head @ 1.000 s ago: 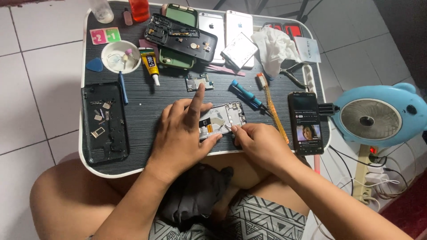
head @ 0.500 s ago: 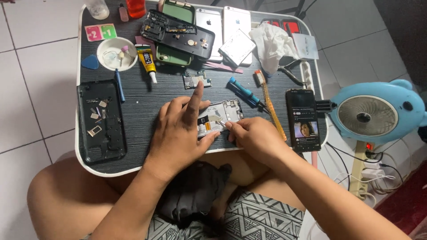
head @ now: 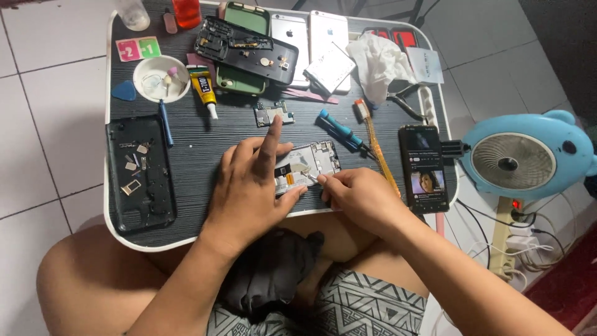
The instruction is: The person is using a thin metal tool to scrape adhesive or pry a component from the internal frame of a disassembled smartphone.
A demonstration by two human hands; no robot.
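An opened phone frame (head: 311,163) with exposed metal parts lies on the dark lap table (head: 199,146). My left hand (head: 249,186) rests flat on its left end, index finger raised and pointing away. My right hand (head: 357,196) pinches a thin metal tool (head: 309,178) whose tip touches the frame's lower edge. A small circuit board (head: 272,114) lies just beyond my left index finger.
A black phone back (head: 140,174) holding small parts lies left. A white bowl (head: 160,79), glue tube (head: 204,91), blue screwdriver (head: 340,129), brush (head: 373,146), several phones (head: 311,37), tissue (head: 382,62) sit behind. A lit phone (head: 424,168) and blue fan (head: 519,163) stand right.
My hands keep almost the same pose on the phone frame. The view has shifted a little, so the table sits slightly higher in the picture.
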